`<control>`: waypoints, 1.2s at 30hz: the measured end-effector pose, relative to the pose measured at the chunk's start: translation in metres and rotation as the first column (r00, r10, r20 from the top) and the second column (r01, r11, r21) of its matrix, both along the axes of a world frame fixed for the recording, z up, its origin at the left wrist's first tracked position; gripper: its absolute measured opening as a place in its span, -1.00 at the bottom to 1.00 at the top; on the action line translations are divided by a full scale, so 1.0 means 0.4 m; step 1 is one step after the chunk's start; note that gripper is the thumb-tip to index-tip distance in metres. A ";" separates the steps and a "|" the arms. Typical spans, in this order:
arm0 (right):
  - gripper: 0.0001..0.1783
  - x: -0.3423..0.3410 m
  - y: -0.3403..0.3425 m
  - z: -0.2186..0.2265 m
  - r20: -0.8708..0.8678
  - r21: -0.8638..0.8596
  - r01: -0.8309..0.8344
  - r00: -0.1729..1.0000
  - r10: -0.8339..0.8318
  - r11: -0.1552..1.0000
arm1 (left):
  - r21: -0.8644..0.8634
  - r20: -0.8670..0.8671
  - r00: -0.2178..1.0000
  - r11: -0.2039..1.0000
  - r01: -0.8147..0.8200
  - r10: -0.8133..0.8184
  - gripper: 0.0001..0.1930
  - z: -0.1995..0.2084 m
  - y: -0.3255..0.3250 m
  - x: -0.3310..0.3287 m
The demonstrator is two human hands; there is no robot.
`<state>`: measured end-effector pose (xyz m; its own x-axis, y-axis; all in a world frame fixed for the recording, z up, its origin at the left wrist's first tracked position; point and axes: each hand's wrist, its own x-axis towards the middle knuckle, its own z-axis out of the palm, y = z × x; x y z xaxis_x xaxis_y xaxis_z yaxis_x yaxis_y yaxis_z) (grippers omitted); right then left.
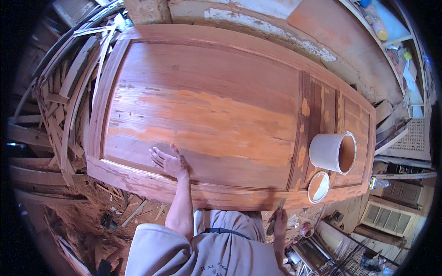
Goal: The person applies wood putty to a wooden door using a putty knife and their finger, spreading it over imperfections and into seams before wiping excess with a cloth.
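A large panelled wooden door [207, 64] lies flat before me, with smeared orange filler [221, 122] across its main panel and smaller patches on its right-hand rails. My left hand [170, 162] rests on the near left part of the panel, fingers spread, holding nothing. Beyond the door's near edge, beside my body, my right hand [278, 224] is closed round what looks like a putty knife, its blade [281, 204] pointing toward the door. A white plastic bucket [324, 151], brownish inside, stands on the right part of the door. Close to it lies a round white lid [318, 187] smeared with orange.
Offcuts and wood strips [69, 106] are heaped along the left side. A rough wall [258, 18] runs behind the door, with cluttered shelving [391, 46] at the far right. A clear bottle [380, 183] is past the right end. Sawdust and scraps cover the floor [83, 216].
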<state>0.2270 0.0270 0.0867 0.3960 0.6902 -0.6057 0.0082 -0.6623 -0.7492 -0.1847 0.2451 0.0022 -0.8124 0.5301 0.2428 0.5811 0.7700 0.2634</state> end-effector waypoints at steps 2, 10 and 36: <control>-0.71 -0.032 -0.087 0.001 -0.022 0.067 -0.012 1.000 0.014 0.998 | 0.003 0.024 1.000 1.000 0.016 -0.016 -0.21 -0.002 0.006 0.029; -0.51 -0.203 -0.206 -0.149 -0.086 -0.029 0.173 0.981 -0.175 0.985 | 0.104 0.177 0.979 0.991 0.087 -0.105 -0.26 -0.006 -0.036 0.025; -0.51 -0.038 -0.294 -0.301 0.202 0.160 -0.153 0.972 0.119 0.975 | 0.330 0.619 0.402 0.687 0.647 -0.675 -0.75 0.210 -0.813 0.323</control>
